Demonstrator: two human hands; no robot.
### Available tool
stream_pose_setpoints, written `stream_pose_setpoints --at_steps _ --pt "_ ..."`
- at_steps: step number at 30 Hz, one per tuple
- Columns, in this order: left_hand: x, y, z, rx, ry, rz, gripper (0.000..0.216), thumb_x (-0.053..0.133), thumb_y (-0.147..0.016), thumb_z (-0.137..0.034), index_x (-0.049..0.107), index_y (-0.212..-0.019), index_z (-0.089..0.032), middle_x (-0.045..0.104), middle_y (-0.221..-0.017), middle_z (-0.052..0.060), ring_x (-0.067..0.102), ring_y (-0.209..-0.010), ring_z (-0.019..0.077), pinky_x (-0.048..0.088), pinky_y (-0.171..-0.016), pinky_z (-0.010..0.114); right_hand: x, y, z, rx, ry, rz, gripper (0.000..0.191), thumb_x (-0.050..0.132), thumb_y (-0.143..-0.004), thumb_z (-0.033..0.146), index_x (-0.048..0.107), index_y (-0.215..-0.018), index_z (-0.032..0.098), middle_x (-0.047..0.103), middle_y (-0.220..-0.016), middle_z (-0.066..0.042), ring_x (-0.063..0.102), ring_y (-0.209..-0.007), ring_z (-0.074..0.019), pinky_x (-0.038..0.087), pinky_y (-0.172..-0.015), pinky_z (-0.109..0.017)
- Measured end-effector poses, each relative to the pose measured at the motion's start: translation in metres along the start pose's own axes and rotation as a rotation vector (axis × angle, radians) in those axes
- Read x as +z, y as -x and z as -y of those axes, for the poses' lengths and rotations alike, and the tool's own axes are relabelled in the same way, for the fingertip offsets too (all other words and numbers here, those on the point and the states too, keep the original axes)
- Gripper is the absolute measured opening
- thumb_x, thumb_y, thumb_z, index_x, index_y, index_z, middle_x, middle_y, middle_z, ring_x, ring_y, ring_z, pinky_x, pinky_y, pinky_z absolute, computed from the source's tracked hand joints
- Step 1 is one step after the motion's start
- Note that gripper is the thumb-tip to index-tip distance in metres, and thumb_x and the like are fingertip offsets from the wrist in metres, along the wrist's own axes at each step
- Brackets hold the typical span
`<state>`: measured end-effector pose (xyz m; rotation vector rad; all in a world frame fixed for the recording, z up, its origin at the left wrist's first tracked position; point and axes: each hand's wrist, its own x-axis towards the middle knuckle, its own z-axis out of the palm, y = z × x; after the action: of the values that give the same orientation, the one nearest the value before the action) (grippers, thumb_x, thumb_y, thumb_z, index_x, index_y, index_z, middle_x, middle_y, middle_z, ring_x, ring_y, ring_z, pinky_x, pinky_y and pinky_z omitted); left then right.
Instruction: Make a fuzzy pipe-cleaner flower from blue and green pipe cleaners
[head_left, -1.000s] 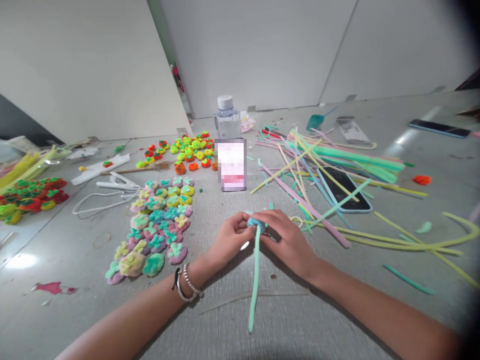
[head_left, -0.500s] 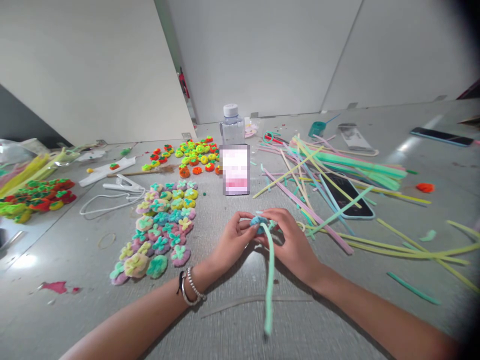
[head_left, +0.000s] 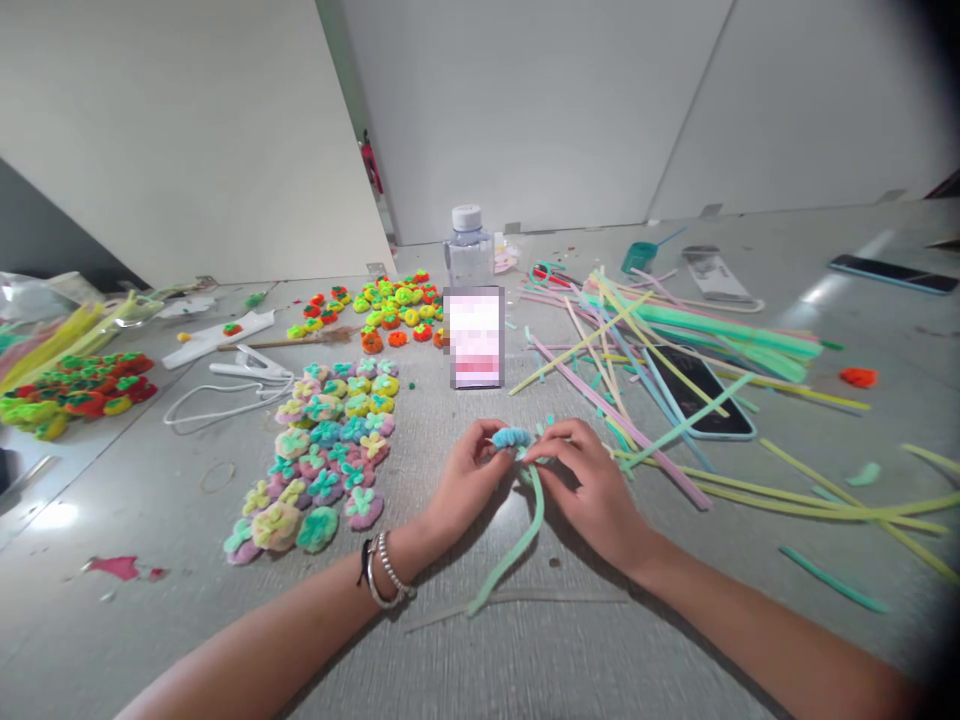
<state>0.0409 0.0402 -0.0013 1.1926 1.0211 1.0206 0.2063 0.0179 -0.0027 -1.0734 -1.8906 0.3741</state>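
Note:
My left hand (head_left: 471, 478) pinches a small blue fuzzy coil of pipe cleaner (head_left: 511, 438) between thumb and fingers. From its underside a mint green pipe cleaner (head_left: 529, 525) hangs and curves down to the left, its loose end low over the grey table. My right hand (head_left: 589, 480) has its thumb and fingers closed on the green pipe cleaner where it meets the coil. The exact join is partly hidden by the fingertips.
Rows of fuzzy pastel flowers (head_left: 326, 455) lie to the left. A lit phone (head_left: 476, 340) leans before a clear bottle (head_left: 471, 255). Loose pipe cleaners (head_left: 622, 400) spread across the right, over a dark phone (head_left: 701, 395). A thin grey strip (head_left: 555, 597) lies in front.
The blue coil has been turned onto its side, so its ridged edge shows. The green pipe cleaner's loose end has swung left. My right-hand fingers have shifted off the coil to the green pipe cleaner.

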Motion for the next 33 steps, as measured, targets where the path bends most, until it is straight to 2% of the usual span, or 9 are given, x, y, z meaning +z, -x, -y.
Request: stream_pose_setpoints --at_steps 6,11,18,21,27,30,33 --pt "-0.001 0.002 -0.004 0.025 -0.075 0.029 0.006 0.056 -0.078 -0.019 0.057 -0.083 -0.016 0.051 -0.070 -0.002 0.047 -0.063 0.0100 0.038 -0.060 0.023 0.000 0.000 0.001 -0.002 -0.076 0.090 0.012 0.053 -0.091 0.013 0.056 -0.095 0.024 0.060 -0.092 -0.002 0.054 -0.092 -0.0189 0.042 -0.085 -0.035" --pt "-0.003 0.001 -0.003 -0.020 -0.078 0.101 0.005 0.052 -0.077 -0.018 0.055 -0.080 -0.015 0.056 -0.074 0.000 0.051 -0.066 0.0114 0.040 -0.062 0.024 -0.001 0.001 0.002 -0.046 -0.119 0.123 0.012 0.052 -0.092 0.013 0.056 -0.098 0.024 0.060 -0.091 -0.002 0.053 -0.089 -0.0180 0.042 -0.081 -0.032" --pt "0.001 -0.001 0.001 -0.083 0.100 0.067 0.011 0.060 -0.076 -0.024 0.054 -0.079 -0.015 0.057 -0.071 -0.001 0.053 -0.064 0.0103 0.040 -0.062 0.022 -0.002 0.002 0.000 -0.188 -0.178 0.021 0.016 0.053 -0.092 0.010 0.057 -0.098 0.024 0.063 -0.084 -0.001 0.055 -0.079 -0.0159 0.043 -0.074 -0.031" --pt "0.003 0.000 -0.003 -0.092 0.176 0.051 0.016 0.063 -0.073 -0.024 0.054 -0.083 -0.016 0.057 -0.068 -0.003 0.052 -0.061 0.0093 0.039 -0.059 0.021 0.000 0.003 0.000 -0.237 -0.155 0.074 0.012 0.055 -0.092 0.013 0.057 -0.097 0.024 0.063 -0.083 -0.001 0.055 -0.078 -0.0163 0.044 -0.074 -0.032" --pt "0.002 -0.001 -0.002 -0.063 0.035 0.017 0.013 0.063 -0.075 -0.026 0.056 -0.080 -0.016 0.052 -0.065 -0.004 0.045 -0.054 0.0079 0.033 -0.051 0.020 0.001 0.003 0.000 -0.139 -0.114 0.145 0.007 0.050 -0.095 0.020 0.057 -0.098 0.023 0.062 -0.086 -0.002 0.054 -0.083 -0.0171 0.043 -0.076 -0.032" --pt "-0.001 -0.003 0.003 -0.011 -0.048 0.075 0.015 0.063 -0.076 -0.029 0.060 -0.077 -0.014 0.055 -0.069 0.000 0.046 -0.060 0.0095 0.034 -0.054 0.022 0.001 0.003 0.000 -0.108 -0.093 0.132 0.015 0.043 -0.098 0.022 0.056 -0.090 0.022 0.058 -0.078 -0.001 0.052 -0.077 -0.0169 0.042 -0.072 -0.030" --pt "-0.004 -0.004 0.007 0.027 -0.119 0.121 0.016 0.058 -0.082 -0.028 0.063 -0.084 -0.013 0.058 -0.074 0.002 0.048 -0.064 0.0109 0.036 -0.058 0.024 0.000 0.001 0.001 -0.024 -0.077 0.103 0.026 0.039 -0.099 0.025 0.054 -0.078 0.021 0.052 -0.070 0.000 0.051 -0.071 -0.0167 0.041 -0.066 -0.028"
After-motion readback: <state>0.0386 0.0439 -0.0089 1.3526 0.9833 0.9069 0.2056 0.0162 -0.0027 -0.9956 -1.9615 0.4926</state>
